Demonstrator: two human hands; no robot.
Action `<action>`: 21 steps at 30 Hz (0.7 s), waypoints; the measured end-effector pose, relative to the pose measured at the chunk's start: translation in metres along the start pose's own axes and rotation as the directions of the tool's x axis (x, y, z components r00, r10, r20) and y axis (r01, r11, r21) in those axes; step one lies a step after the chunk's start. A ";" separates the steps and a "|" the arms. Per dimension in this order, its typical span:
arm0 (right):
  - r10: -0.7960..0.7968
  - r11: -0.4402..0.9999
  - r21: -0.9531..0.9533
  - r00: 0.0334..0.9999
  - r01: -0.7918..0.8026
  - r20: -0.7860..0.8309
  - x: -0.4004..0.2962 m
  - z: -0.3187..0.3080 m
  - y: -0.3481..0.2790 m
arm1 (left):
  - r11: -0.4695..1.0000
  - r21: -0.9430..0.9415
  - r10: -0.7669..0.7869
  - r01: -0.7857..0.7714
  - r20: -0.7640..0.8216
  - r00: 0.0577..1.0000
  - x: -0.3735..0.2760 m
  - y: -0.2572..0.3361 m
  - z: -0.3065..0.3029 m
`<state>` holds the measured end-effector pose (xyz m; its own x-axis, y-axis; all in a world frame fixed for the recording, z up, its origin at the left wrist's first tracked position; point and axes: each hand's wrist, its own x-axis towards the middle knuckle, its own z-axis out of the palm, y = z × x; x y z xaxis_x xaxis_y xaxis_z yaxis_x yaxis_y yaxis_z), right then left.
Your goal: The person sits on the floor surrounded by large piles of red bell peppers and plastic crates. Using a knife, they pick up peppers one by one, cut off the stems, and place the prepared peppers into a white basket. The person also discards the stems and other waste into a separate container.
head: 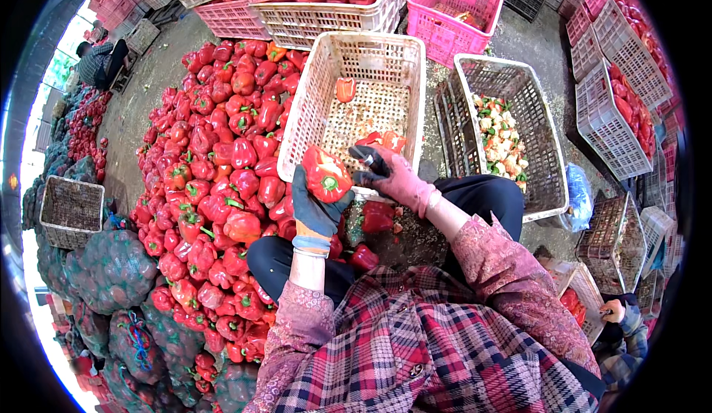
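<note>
My left hand (318, 204), in a dark glove with an orange cuff, holds a red bell pepper (327, 178). The pepper's green stem end faces up, and a cut opening shows pale flesh inside. Close to its right, my right hand (392, 176) wears a pink glove with dark fingers. Its fingers are closed around a small tool (368, 160), of which only a bit of metal shows; the rest is hidden. Both hands are at the near end of a whitish plastic crate (413, 73). Inside lie an orange-red pepper piece (345, 89) and red pieces (394, 141) beside my right hand.
A large heap of red bell peppers (217, 151) spreads on the left. To the right, a crate (548, 112) holds cut pepper cores (499, 134). A pink crate (453, 37) stands behind. Peppers (378, 216) lie between my knees. Mesh sacks (111, 271) are at lower left. Other people are nearby.
</note>
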<state>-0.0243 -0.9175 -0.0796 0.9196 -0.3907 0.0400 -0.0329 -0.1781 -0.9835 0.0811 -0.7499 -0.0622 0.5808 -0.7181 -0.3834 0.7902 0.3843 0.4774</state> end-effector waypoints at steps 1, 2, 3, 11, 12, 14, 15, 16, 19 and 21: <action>-0.023 0.997 0.076 0.997 0.018 0.072 -0.007 -0.002 -0.033 | 1.000 0.027 0.000 0.000 -0.001 1.000 -0.003 -0.002 -0.002; -0.035 0.999 -0.002 0.992 0.036 0.121 -0.012 -0.002 -0.045 | 0.995 0.088 0.041 -0.041 -0.007 0.999 -0.007 -0.007 0.005; -0.076 0.977 -0.189 0.990 0.099 0.122 -0.017 -0.001 -0.047 | 0.988 0.144 0.054 -0.056 0.015 0.998 -0.009 -0.010 0.006; 0.030 0.972 0.228 0.990 -0.062 0.137 -0.041 0.014 -0.032 | 0.871 0.461 0.184 -0.170 0.014 0.983 -0.041 -0.021 0.027; 0.268 0.896 0.293 0.933 -0.333 0.239 -0.048 0.004 -0.082 | 0.819 0.536 0.238 -0.206 0.011 0.971 -0.042 -0.024 0.022; 0.255 0.887 0.322 0.932 -0.332 0.257 -0.048 0.009 -0.060 | 0.717 0.655 0.306 -0.238 0.011 0.952 -0.044 -0.028 0.010; 0.256 0.880 0.336 0.931 -0.335 0.259 -0.050 0.009 -0.057 | 0.689 0.671 0.321 -0.272 0.055 0.946 -0.045 -0.030 0.006; 0.238 0.882 0.346 0.936 -0.320 0.257 -0.054 0.007 -0.058 | 0.660 0.685 0.334 -0.307 0.098 0.937 -0.046 -0.031 0.003; 0.238 0.809 0.450 0.911 -0.377 0.336 -0.060 0.003 -0.052 | 0.013 0.793 0.396 -0.609 0.555 0.731 -0.056 -0.029 -0.009; 0.326 0.776 0.402 0.854 -0.487 0.405 -0.065 -0.007 -0.049 | -0.280 0.666 0.294 -0.692 0.745 0.598 -0.063 -0.025 -0.008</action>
<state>-0.0846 -0.8897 -0.0331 0.9332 -0.0266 -0.3583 -0.3158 0.4148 -0.8533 0.0262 -0.7098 -0.0560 0.4343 -0.7490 0.5004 -0.7531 0.0028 0.6579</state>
